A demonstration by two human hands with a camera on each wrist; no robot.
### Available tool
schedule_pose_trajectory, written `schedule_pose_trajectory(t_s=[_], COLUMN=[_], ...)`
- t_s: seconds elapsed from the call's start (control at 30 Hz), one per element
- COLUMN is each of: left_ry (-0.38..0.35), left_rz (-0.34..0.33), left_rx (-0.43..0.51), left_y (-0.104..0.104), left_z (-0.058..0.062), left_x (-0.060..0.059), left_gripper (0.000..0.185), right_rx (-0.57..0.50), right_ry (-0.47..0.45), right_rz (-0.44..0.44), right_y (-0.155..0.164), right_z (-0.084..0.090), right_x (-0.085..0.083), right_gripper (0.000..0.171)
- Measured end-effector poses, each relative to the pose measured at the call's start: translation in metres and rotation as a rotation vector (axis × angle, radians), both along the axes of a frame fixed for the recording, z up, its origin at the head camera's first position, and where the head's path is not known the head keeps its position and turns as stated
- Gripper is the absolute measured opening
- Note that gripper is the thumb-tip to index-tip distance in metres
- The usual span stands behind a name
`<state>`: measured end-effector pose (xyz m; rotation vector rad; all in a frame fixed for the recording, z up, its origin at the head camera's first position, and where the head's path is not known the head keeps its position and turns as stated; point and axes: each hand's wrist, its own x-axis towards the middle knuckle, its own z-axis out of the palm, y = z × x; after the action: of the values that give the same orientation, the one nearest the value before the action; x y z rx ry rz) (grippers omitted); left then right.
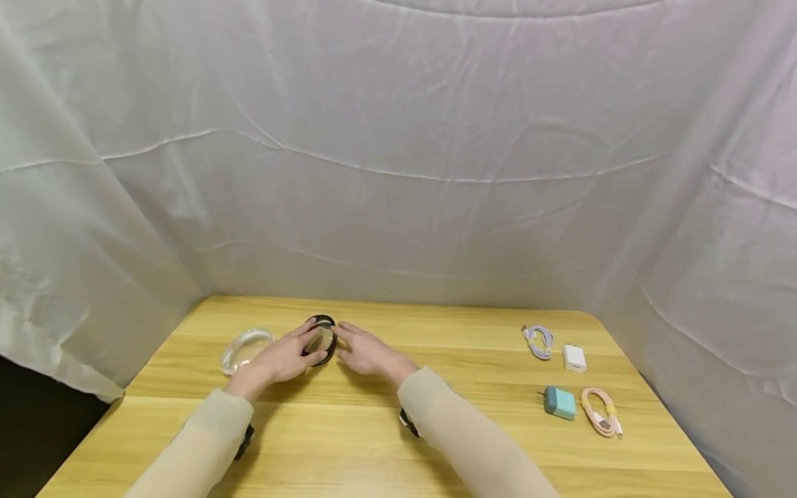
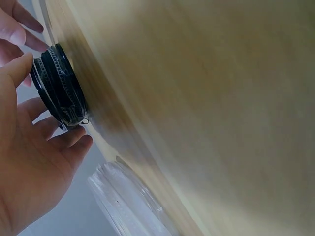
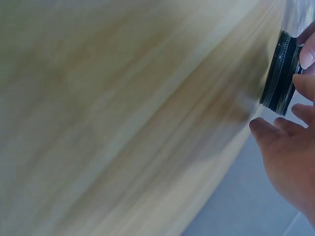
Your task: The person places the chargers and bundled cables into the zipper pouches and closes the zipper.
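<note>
A round clear zip pouch [image 1: 325,358] with black edging rests on the wooden table, left of centre. Its zip teeth show along the black side [image 2: 64,86] in the left wrist view. My left hand [image 1: 285,357] grips it from the left, thumb at its near edge and fingers reaching round the far side. From the right comes my right hand [image 1: 369,353], fingers spread and fingertips right at the pouch's rim. In the right wrist view the right hand [image 3: 290,152] has its fingers beside the pouch [image 3: 281,73], with the left fingertips above.
A second clear round pouch [image 1: 229,360] with whitish edging lies left of my left hand. At the right are a lilac coiled cable [image 1: 546,339], a white charger plug [image 1: 574,358], a teal charger plug [image 1: 560,403] and a pink coiled cable [image 1: 588,408]. Pale curtains [image 1: 398,207] enclose the table.
</note>
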<state>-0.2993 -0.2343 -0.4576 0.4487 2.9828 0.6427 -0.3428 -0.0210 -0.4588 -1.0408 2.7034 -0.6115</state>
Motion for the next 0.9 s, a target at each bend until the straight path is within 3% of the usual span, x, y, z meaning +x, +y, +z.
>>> schedule_pose_trajectory(t_s=[0.37,0.9], left_ry=[-0.010,0.021], left_rz=[-0.006,-0.041], left_rx=[0.001,-0.003], left_y=[0.007,0.017], left_z=[0.001,0.007], left_x=[0.003,0.009], left_gripper=[0.067,0.066], right_rx=[0.041,-0.016], right_ry=[0.013,0.054], right_rz=[-0.027,-0.045], right_y=[-0.002,0.013], right_z=[0.000,-0.001], right_x=[0.000,0.000], right_gripper=[0.054,0.046])
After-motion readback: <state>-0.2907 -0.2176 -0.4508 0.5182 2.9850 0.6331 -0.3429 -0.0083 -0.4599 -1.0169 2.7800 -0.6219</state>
